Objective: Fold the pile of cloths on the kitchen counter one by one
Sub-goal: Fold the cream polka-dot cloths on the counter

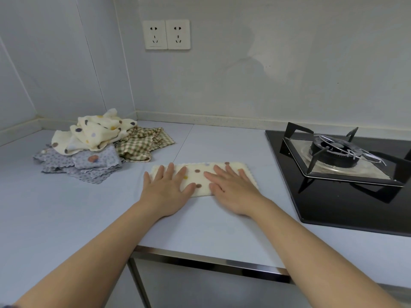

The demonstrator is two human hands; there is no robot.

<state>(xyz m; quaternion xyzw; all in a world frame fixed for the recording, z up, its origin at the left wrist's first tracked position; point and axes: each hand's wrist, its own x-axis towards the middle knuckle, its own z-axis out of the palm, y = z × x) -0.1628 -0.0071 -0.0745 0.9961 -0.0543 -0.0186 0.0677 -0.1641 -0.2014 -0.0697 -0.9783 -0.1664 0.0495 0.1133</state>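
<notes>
While both hands press flat, a pale counter (pixel 66 207) fills the tiled corner.
Left hand (pixel 165 190) and right hand (pixel 231 187) lie open-palmed on a folded dotted cloth (pixel 200 174).

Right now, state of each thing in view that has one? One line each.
Left hand: open, flat on the dotted cloth.
Right hand: open, flat on the same cloth.
Dotted cloth: folded into a strip, lying flat.
Pile of cloths: crumpled, unfolded.
Gas burner: no flame visible.
Wall sockets: nothing plugged in.

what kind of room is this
Most likely a home kitchen: a gas stove is set into the counter, twin wall outlets sit above it, and both hands press a dotted cloth flat.
</notes>
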